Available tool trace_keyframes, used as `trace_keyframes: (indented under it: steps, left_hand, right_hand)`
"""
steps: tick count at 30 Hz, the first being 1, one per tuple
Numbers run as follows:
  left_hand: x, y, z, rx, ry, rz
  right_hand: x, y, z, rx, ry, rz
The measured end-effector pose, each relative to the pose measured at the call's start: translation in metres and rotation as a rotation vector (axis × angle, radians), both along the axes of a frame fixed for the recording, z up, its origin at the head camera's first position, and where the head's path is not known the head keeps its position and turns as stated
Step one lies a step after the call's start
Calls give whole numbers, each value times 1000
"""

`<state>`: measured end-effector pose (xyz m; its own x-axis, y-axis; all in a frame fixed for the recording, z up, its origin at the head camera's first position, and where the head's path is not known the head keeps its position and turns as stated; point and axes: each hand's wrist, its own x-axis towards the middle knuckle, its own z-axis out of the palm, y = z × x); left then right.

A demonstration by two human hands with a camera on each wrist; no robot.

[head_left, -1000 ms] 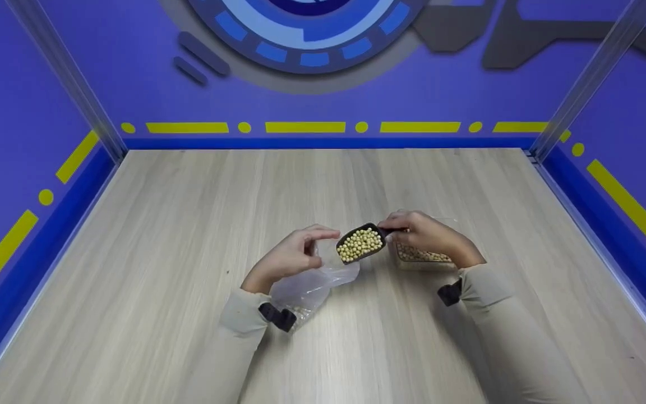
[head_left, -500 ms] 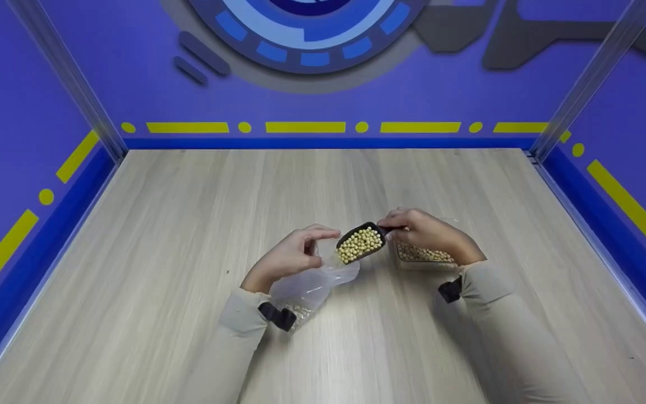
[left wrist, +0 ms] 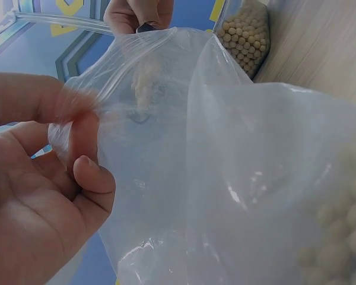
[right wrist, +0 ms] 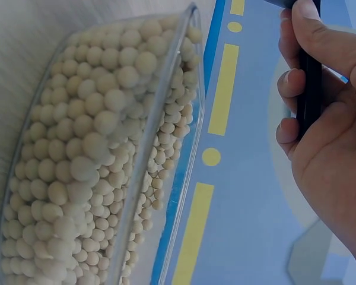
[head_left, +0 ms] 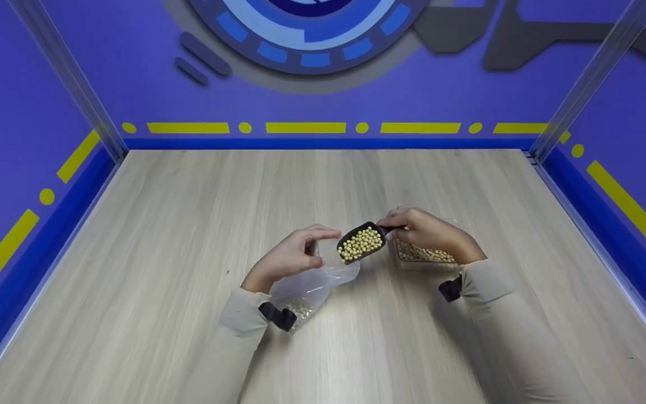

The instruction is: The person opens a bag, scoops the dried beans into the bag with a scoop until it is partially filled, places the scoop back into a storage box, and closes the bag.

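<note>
My left hand (head_left: 285, 259) pinches the edge of a clear zip bag (head_left: 300, 287) near its mouth, thumb and fingers bent on the plastic. Pale round soybeans (left wrist: 338, 240) lie at the bag's bottom. My right hand (head_left: 430, 233) grips the dark handle (right wrist: 309, 95) of a small black scoop (head_left: 381, 230). Soybeans (head_left: 360, 244) fill much of the scoop, whose lip tilts down at the bag's opening. Through the film in the left wrist view, beans (left wrist: 143, 86) appear blurred near the mouth. Below the right hand stands a clear container (head_left: 421, 266) of soybeans.
The wooden table (head_left: 188, 202) carries the bag and the container. Blue panels (head_left: 323, 106) rise along its back and sides. Black wrist devices (head_left: 278, 317) sit on both cuffs, the left one overlapping the bag's lower part.
The scoop tips a little further toward the bag, and its load of soybeans has thinned slightly. More soybeans show in the bag's bottom. The left hand holds almost still.
</note>
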<state>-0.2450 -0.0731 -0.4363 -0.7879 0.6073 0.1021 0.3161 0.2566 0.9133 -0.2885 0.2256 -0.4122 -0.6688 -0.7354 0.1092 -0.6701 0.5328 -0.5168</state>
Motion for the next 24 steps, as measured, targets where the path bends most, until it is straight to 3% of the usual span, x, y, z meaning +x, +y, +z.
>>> trace_keyframes:
  steps: [24]
  left_hand:
    - [1, 2, 1, -20, -12, -7]
  right_hand:
    - [3, -1, 8, 48, 28, 14]
